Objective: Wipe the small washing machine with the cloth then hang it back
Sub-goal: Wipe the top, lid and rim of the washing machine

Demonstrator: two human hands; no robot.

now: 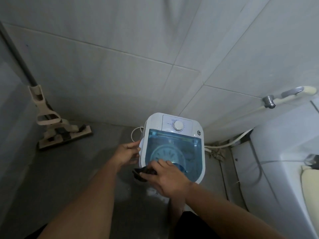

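The small washing machine (174,147) stands on the grey floor in the corner. It is white, with a clear blue lid and a round dial at the back. My left hand (126,153) grips the machine's left side at its handle. My right hand (165,176) presses a dark cloth (143,172) against the near left corner of the lid. Most of the cloth is hidden under my fingers.
A flat mop (58,130) leans in the left corner with its head on the floor. A white cable (136,133) loops behind the machine. A hose (227,143) runs along the floor to the right. A larger white appliance (284,152) and a wall tap (269,101) are on the right.
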